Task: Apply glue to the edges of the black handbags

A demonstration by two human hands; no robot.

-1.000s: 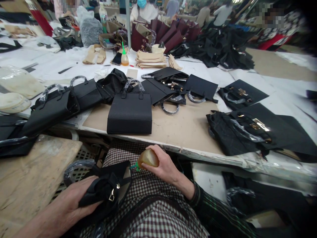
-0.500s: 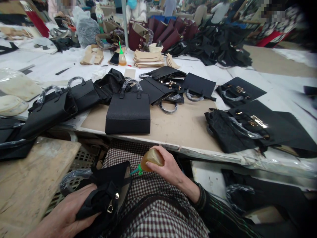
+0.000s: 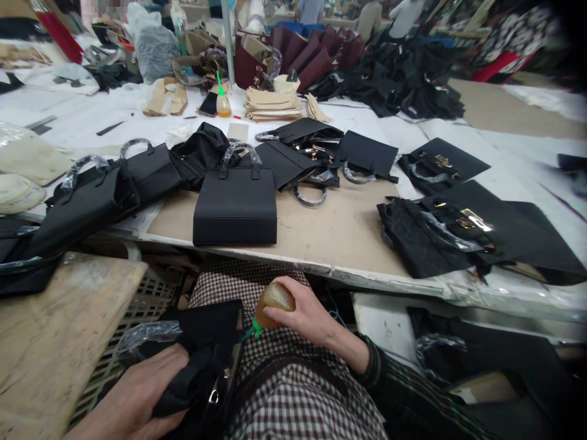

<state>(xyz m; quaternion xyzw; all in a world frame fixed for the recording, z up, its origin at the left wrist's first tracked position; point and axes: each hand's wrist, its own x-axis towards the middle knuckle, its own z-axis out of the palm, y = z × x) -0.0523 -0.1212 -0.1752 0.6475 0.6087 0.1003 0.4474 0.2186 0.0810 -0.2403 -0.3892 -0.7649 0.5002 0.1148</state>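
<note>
Left grip (image 3: 144,388) curled low; right grip (image 3: 302,313) curled higher.

Handbag-making workshop
Black bags (image 3: 235,206) with plastic-wrapped handles (image 3: 310,204) lie about a long desk (image 3: 156,126), with maroon bags (image 3: 316,56), stacked tan sheets (image 3: 273,105) and a squeeze bottle (image 3: 223,107); people (image 3: 403,19) beyond.

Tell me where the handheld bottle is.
The bottle is below centre in the head view, in the right hand, its nozzle pointing toward the black bag in the left hand.
</note>
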